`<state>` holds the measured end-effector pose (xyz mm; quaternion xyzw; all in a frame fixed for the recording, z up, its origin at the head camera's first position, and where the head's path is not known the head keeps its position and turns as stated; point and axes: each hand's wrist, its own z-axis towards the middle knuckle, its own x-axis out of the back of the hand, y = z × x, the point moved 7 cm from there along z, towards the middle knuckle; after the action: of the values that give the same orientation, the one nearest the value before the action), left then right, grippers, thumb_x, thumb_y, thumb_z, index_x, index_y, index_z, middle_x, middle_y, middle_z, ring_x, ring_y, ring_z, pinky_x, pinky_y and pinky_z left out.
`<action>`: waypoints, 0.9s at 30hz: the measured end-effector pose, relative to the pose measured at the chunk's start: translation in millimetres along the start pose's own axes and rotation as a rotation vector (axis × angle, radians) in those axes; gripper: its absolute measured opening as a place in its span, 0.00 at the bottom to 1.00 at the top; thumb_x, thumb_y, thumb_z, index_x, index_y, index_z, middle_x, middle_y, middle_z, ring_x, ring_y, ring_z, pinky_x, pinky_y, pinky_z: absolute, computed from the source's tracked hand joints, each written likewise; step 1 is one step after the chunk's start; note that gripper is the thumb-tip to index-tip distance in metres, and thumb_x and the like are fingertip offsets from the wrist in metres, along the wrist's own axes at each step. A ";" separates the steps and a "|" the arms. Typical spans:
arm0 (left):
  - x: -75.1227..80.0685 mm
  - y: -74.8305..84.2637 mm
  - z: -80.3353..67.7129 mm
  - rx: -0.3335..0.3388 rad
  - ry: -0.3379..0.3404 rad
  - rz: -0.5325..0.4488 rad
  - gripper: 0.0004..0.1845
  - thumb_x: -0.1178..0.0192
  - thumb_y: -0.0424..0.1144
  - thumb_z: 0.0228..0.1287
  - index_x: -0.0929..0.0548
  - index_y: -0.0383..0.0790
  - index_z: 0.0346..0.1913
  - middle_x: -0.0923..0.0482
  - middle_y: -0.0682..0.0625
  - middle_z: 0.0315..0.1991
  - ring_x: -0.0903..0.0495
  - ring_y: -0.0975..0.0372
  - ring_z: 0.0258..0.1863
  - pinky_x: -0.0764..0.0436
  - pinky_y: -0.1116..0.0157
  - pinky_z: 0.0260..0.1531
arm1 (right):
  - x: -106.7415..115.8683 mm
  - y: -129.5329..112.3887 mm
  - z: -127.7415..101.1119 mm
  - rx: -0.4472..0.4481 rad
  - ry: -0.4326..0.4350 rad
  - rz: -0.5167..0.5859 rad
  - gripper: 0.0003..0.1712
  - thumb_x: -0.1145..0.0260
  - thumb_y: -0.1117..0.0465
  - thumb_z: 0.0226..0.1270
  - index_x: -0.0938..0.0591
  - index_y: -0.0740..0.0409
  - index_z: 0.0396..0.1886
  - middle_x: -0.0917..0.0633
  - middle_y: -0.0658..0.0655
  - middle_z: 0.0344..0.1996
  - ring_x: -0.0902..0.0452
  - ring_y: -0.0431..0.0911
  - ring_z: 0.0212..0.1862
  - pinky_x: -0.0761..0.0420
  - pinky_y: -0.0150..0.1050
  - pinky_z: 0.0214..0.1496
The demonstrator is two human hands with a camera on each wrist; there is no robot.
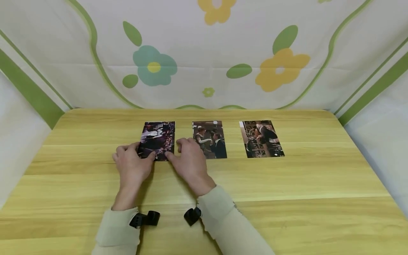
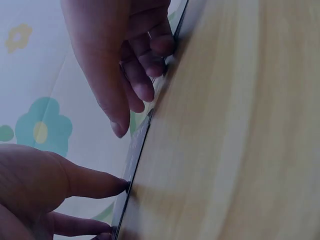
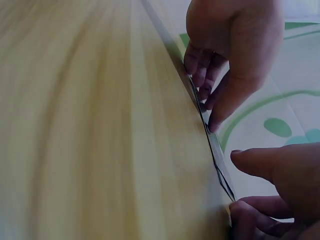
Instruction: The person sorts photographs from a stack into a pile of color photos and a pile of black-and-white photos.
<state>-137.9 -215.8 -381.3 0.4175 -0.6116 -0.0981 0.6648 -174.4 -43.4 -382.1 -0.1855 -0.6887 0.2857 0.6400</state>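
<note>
Both hands work at the leftmost photo [image 1: 157, 140] of a row of three lying flat on the wooden table [image 1: 287, 184]. The left hand [image 1: 131, 163] sits at that print's near left corner, thumb tip on the bottom edge and fingers curled over the left side. The right hand [image 1: 190, 163] rests at the near right corner, thumb against the bottom edge, its fingers bent and reaching toward the middle photo [image 1: 209, 139] just right of the leftmost one. The left wrist view shows a thumb [image 2: 95, 182] pressed to the thin edge of the print, which lies flat on the wood; the right wrist view shows the same edge pinched lightly between fingertips.

This looks like squaring or setting down the leftmost photo in line with the others, with the grip light and the print on the table. A next move would call for sliding it by small pushes at the corners, or for letting go cleanly without dragging it.

The third photo [image 1: 261, 138] lies furthest right of the leftmost one, well apart from either hand. No container is in view.
</note>
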 end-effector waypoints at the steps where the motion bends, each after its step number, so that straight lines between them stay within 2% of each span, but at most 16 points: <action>1: 0.6 -0.4 -0.2 0.002 0.002 -0.013 0.38 0.30 0.39 0.70 0.30 0.20 0.74 0.37 0.20 0.70 0.43 0.32 0.70 0.38 0.37 0.69 | -1.5 -1.0 0.1 -0.005 -0.006 -0.035 0.31 0.23 0.42 0.69 0.14 0.54 0.65 0.14 0.54 0.47 0.18 0.46 0.39 0.15 0.42 0.40; 5: 1.8 -2.8 -0.9 0.013 0.014 -0.060 0.37 0.30 0.37 0.69 0.29 0.20 0.74 0.36 0.20 0.68 0.43 0.32 0.71 0.37 0.37 0.71 | -7.4 -6.5 -1.1 0.013 -0.023 -0.155 0.34 0.24 0.38 0.69 0.15 0.48 0.69 0.15 0.55 0.54 0.15 0.47 0.41 0.14 0.44 0.37; 8: 2.3 -4.3 -1.6 0.015 0.024 -0.080 0.37 0.29 0.37 0.68 0.28 0.20 0.73 0.35 0.21 0.67 0.43 0.32 0.71 0.38 0.38 0.70 | -10.0 -9.4 -2.6 0.026 -0.025 -0.182 0.34 0.24 0.40 0.69 0.16 0.46 0.70 0.15 0.54 0.54 0.17 0.45 0.39 0.18 0.42 0.32; 15: 3.6 -3.9 -5.5 0.019 0.053 -0.135 0.37 0.27 0.34 0.64 0.28 0.22 0.72 0.34 0.24 0.66 0.42 0.35 0.71 0.37 0.40 0.70 | -12.0 -6.8 -3.6 0.005 -0.031 -0.140 0.33 0.24 0.43 0.68 0.16 0.43 0.71 0.16 0.53 0.53 0.22 0.42 0.36 0.27 0.35 0.27; 22: 3.3 0.6 -5.6 -0.011 0.035 -0.251 0.31 0.34 0.26 0.67 0.28 0.24 0.72 0.31 0.27 0.66 0.25 0.38 0.62 0.22 0.46 0.61 | -9.8 -4.4 -3.7 -0.024 -0.003 -0.066 0.37 0.23 0.43 0.68 0.17 0.52 0.72 0.16 0.55 0.54 0.18 0.47 0.43 0.19 0.42 0.38; 24: 3.3 -0.5 -5.0 0.006 0.021 -0.301 0.29 0.37 0.25 0.70 0.27 0.25 0.73 0.29 0.27 0.67 0.22 0.39 0.62 0.19 0.51 0.60 | -8.4 -4.1 -3.8 -0.036 -0.002 -0.048 0.37 0.23 0.43 0.67 0.17 0.53 0.71 0.15 0.55 0.53 0.17 0.48 0.44 0.18 0.42 0.39; 27: 3.4 -2.3 -4.0 0.067 -0.011 -0.398 0.27 0.41 0.25 0.74 0.26 0.30 0.74 0.26 0.31 0.66 0.20 0.45 0.60 0.19 0.67 0.52 | -5.9 -2.8 -3.8 -0.049 -0.002 -0.002 0.35 0.22 0.44 0.67 0.16 0.54 0.69 0.15 0.54 0.50 0.19 0.48 0.42 0.18 0.43 0.40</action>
<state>-132.6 -217.7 -380.0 0.5514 -0.5236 -0.2097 0.6147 -169.6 -48.6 -384.9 -0.2001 -0.6964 0.2685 0.6347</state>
